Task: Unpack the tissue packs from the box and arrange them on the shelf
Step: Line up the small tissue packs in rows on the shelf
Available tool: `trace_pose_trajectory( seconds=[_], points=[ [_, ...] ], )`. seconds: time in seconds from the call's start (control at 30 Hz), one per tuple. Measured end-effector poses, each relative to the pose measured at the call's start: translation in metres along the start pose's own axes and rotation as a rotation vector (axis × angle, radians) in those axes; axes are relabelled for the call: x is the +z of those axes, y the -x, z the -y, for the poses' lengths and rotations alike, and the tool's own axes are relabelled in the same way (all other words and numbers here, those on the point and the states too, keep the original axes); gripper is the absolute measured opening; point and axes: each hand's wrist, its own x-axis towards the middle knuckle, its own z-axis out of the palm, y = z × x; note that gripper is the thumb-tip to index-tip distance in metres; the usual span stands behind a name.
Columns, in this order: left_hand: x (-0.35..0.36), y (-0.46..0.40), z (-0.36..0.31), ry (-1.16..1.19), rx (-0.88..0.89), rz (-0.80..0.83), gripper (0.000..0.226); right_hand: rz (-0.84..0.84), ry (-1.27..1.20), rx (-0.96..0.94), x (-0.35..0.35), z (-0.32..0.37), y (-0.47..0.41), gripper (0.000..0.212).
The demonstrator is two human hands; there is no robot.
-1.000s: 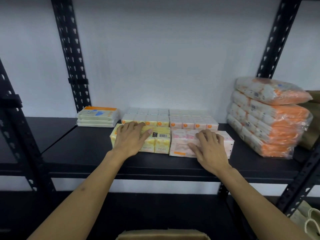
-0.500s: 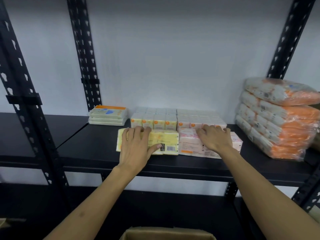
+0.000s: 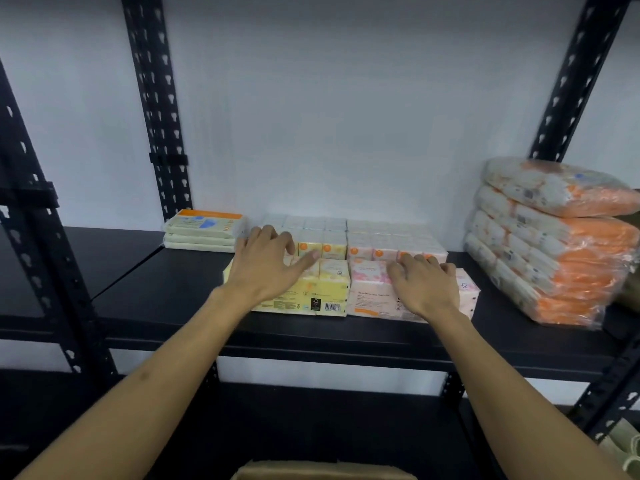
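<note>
Shelf (image 3: 166, 292) space lies bare and dark on the far left, beside a short stack of flat packs (image 3: 204, 232) against the wall. Next along, the left hand (image 3: 266, 271) lies flat on the yellow tissue pack (image 3: 311, 296), fingers spread and reaching to the row of small packs (image 3: 346, 244) behind it. Touching the yellow pack's side sits the pink tissue pack (image 3: 370, 292), and the right hand (image 3: 422, 289) presses down on it, fingers lightly bent over its far edge, pinching nothing. This looks like the squaring-up step: both packs being nudged back against the rear row. Next move, I'd judge, calls for letting go and going down to the box (image 3: 322, 472), whose rim peeks in at the bottom. Both packs sit near the shelf's front lip, so watch that edge. A gap remains before the orange bundles (image 3: 554, 244) stacked at far right.
</note>
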Motion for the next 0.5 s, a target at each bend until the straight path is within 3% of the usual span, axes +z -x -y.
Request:
trace_pose_trajectory(
  seconds=[0.17, 0.33, 0.5],
  points=[
    [0.018, -0.031, -0.004, -0.039, -0.046, 0.352, 0.077, -0.025, 0.005, -0.002, 0.002, -0.001, 0.0, 0.07],
    [0.03, -0.018, -0.002, -0.004, -0.039, 0.108, 0.058, -0.085, 0.011, -0.007, 0.009, -0.002, 0.003, 0.061],
    [0.038, -0.01, 0.001, -0.063, 0.004, -0.078, 0.063, -0.16, 0.012, -0.005, 0.012, -0.002, 0.005, 0.05]
  ],
)
